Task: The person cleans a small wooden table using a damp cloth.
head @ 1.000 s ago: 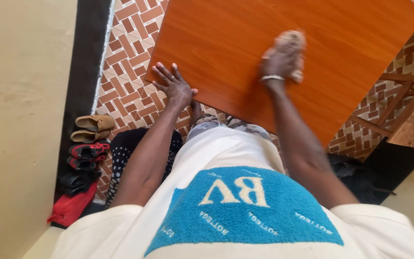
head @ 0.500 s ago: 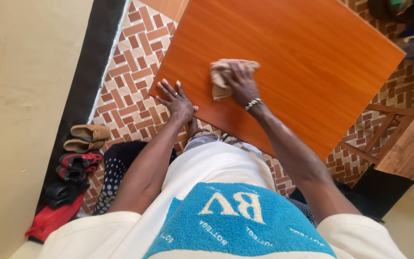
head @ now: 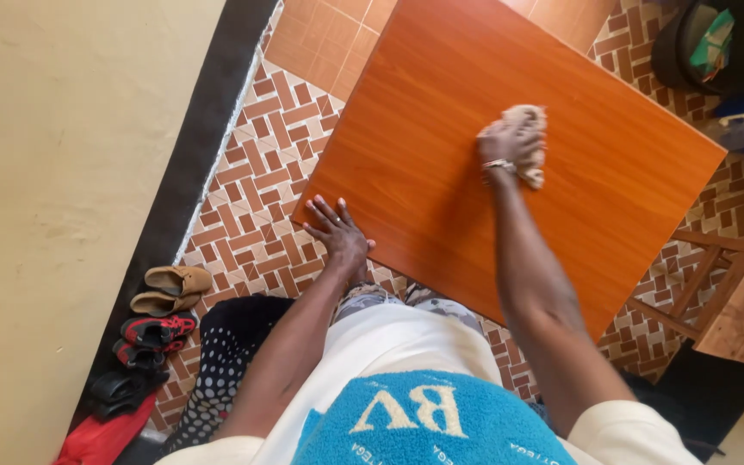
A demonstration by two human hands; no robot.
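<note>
My right hand (head: pixel 510 142) presses a crumpled beige cloth (head: pixel 529 142) flat onto the orange wooden tabletop (head: pixel 475 86), fingers closed over it. My left hand (head: pixel 337 234) rests open, fingers spread, on the near corner.

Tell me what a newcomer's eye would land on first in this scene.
The large orange wooden tabletop fills the middle of the view, above a brick-patterned tile floor. On it, the right hand presses a beige cloth toward the far side, while the left hand lies flat on the near corner. A row of shoes lines the dark strip along the wall at the left.
</note>
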